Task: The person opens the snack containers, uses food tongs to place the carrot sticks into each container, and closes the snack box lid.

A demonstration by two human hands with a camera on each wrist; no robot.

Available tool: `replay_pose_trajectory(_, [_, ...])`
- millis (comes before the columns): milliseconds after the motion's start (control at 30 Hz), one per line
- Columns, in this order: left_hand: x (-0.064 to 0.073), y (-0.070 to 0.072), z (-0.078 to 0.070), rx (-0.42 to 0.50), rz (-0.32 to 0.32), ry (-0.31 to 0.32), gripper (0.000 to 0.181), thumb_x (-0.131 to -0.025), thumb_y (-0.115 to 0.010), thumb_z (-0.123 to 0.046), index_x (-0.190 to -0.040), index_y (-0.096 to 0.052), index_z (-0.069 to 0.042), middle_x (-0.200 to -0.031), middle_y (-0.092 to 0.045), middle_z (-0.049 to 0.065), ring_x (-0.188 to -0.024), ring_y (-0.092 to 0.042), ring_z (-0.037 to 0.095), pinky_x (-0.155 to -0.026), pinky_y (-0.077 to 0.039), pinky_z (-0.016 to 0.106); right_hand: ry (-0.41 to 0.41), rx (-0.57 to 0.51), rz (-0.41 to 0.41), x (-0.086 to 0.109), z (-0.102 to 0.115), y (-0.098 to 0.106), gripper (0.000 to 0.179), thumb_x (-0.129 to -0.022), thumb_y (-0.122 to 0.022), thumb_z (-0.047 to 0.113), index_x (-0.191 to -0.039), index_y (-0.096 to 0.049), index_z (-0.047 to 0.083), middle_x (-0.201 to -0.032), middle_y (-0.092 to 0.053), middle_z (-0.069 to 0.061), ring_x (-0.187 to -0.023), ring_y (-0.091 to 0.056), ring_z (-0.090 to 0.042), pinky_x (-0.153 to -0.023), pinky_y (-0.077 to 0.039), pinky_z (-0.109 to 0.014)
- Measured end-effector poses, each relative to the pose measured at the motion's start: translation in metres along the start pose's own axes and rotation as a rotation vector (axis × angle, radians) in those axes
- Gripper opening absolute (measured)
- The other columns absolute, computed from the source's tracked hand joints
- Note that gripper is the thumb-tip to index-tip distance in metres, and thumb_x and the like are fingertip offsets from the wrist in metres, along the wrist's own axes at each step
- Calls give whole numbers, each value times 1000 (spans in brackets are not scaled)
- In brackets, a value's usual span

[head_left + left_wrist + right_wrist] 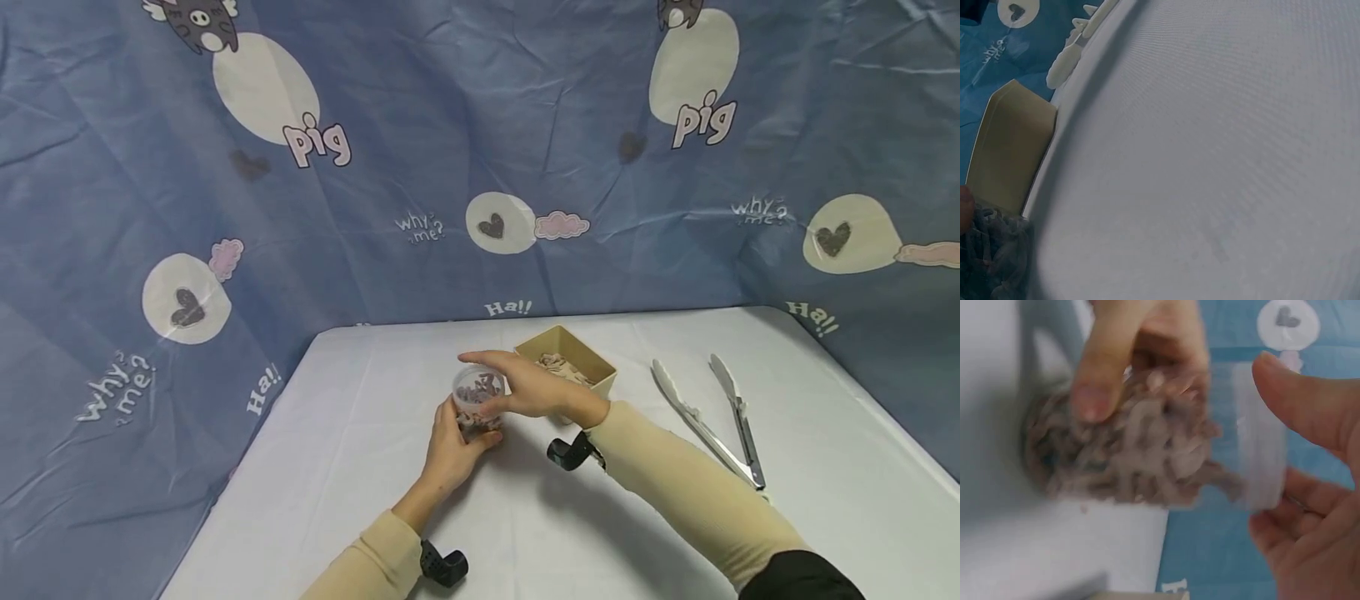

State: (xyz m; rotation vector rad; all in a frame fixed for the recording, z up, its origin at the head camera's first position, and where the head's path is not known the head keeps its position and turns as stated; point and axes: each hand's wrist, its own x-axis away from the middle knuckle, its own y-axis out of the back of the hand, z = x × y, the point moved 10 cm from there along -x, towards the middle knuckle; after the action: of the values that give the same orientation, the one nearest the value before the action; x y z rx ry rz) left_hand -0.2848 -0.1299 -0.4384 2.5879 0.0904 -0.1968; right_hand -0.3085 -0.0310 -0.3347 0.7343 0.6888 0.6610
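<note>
A clear plastic jar (pixel 477 390) stands on the white table near the middle, filled with brownish-pink curled pieces. My left hand (pixel 448 454) holds it low on its side, the thumb lying across the near wall. Around the jar's upper end curl the thumb and fingers of my right hand (pixel 536 387). From the right wrist, the jar (pixel 1141 447) shows a ridged, see-through rim or lid (pixel 1263 437) between those fingers. That view is blurred, so I cannot tell whether it is a separate lid. The left wrist view catches only a fingertip (pixel 965 209) and part of the contents.
A tan square box (pixel 603 385) holding more of the pieces stands behind my right wrist. Metal tongs (pixel 705 429) lie spread on the table to the right, beyond the right forearm. A blue printed cloth (pixel 420 275) hangs behind the table's far edge.
</note>
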Motion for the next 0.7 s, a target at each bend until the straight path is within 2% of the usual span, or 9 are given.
replay_pose_trajectory(100, [0,0,-1,-6,2,-7,91,-82,-80,-26,-150,-25,-2,-147,-37,22,-136,-40,38,-115,-34,57,29,24,-18,1,1,0,70,-82,-79,15,-143,-47,4,-145,-53,-15,-134,-50,-33,-113,-41,-49])
replay_pose_trajectory(233, [1,1,-1,-28,-4,-12,91,-82,-80,-30,-150,-26,-2,-147,-38,23,-135,-42,39,-113,-36,58,11,168,-164,5,5,0,58,-82,-79,27,-133,-59,7,-131,-61,-16,-119,-56,-32,-100,-48,-47])
replay_pose_trajectory(333, [0,2,-1,-41,-11,-19,92,-82,-80,-32,-150,-27,-2,-146,-39,23,-134,-43,38,-111,-38,57,-15,256,-209,8,8,-1,61,-82,-79,37,-132,-59,8,-126,-59,-18,-114,-57,-33,-93,-52,-47])
replay_pose_trajectory(400, [0,2,-1,-37,-9,-25,92,-82,-80,-32,-150,-26,-1,-145,-40,23,-134,-42,38,-112,-38,57,-32,233,-178,7,7,0,67,-81,-79,37,-137,-55,8,-133,-54,-21,-120,-54,-37,-98,-50,-51])
replay_pose_trajectory(533, [-1,1,-1,-18,-6,-27,90,-82,-80,-29,-149,-26,-2,-144,-40,22,-134,-43,37,-112,-37,56,-41,80,-7,1,-1,-1,75,-83,-78,27,-147,-43,10,-152,-39,-22,-142,-36,-39,-115,-35,-57])
replay_pose_trajectory(633, [0,1,0,-16,-7,-22,90,-82,-80,-28,-149,-27,-2,-143,-41,22,-133,-44,38,-112,-38,56,6,1,80,0,-3,-4,72,-86,-76,20,-148,-41,6,-153,-42,-18,-143,-37,-36,-118,-33,-53])
replay_pose_trajectory(700, [0,1,1,-16,-8,-22,90,-81,-80,-29,-149,-27,-2,-143,-41,21,-133,-44,38,-112,-38,56,28,-20,74,0,-5,-5,70,-85,-76,19,-146,-44,4,-150,-47,-16,-140,-43,-34,-117,-36,-50])
